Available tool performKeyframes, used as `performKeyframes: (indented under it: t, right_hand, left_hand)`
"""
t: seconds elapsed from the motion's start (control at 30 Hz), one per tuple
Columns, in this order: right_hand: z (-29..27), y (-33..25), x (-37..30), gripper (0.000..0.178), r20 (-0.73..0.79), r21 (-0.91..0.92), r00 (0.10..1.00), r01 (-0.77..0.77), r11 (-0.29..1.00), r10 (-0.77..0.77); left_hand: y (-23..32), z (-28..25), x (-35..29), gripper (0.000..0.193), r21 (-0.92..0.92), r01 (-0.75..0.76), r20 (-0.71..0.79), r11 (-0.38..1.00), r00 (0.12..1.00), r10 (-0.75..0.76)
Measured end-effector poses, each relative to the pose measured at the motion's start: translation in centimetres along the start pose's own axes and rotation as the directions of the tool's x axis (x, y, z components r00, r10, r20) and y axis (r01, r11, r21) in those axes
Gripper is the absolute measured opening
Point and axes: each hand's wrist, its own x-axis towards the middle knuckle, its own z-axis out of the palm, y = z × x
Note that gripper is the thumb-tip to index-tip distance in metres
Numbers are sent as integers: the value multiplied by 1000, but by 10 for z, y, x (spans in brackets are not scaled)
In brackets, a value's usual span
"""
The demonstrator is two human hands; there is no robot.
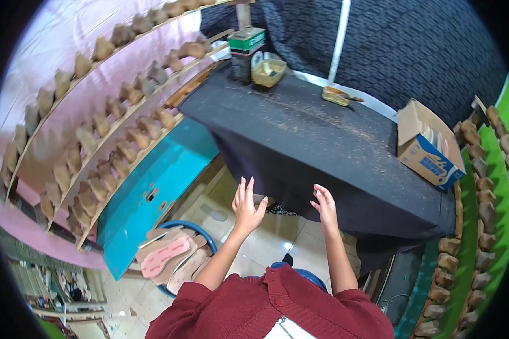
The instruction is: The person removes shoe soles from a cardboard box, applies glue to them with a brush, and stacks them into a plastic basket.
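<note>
Fingers of the left hand were spread and extended upward, holding nothing; fingers of the right hand were loosely curled and likewise empty. Both hands were raised side by side with palms turned toward each other, apart from one another, just in front of the near edge of the desk.

The desk was covered in dark cloth dusted with pale grit. Its long axis ran from upper left to lower right, and the near edge ran the same way, directly ahead of the fingertips. The cloth hung down over that edge. The central span of the desk surface was bare, giving open room ahead of both hands.

At the far left corner stood a green-topped tin with a yellowish plastic tub just beside it. A brush-like tool lay near the far edge. An open cardboard box sat at the right end, close to the edge.

Left of the desk, slanted shelves held rows of shoe lasts. Below the left hand, a blue basin on the floor held flat sole pieces.
</note>
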Motion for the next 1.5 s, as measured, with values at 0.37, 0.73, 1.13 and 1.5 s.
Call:
performKeyframes:
  t: [0.37, 0.73, 1.13, 1.5]
  right_hand:
    - [-149, -69, 1, 30, -297, -46, 939, 166, 985, -172]
    - [-234, -108, -3, 28, -490, -106, 830, 248, 963, -267]
    - [-305, -157, 74, 27, -455, -437, 687, 382, 814, -566]
    - [-356, -195, 141, 28, -187, -980, 511, -153, 125, -839]
  left_hand:
    - [129, 123, 62, 60, -166, -256, 212, 952, 934, 288]
    - [239, 210, 85, 61, -359, -463, 352, 811, 737, 576]
    - [316, 287, 166, 53, -415, -573, 280, 707, 659, 698]
    - [404, 378, 295, 35, -409, -690, 272, 598, 533, 801]
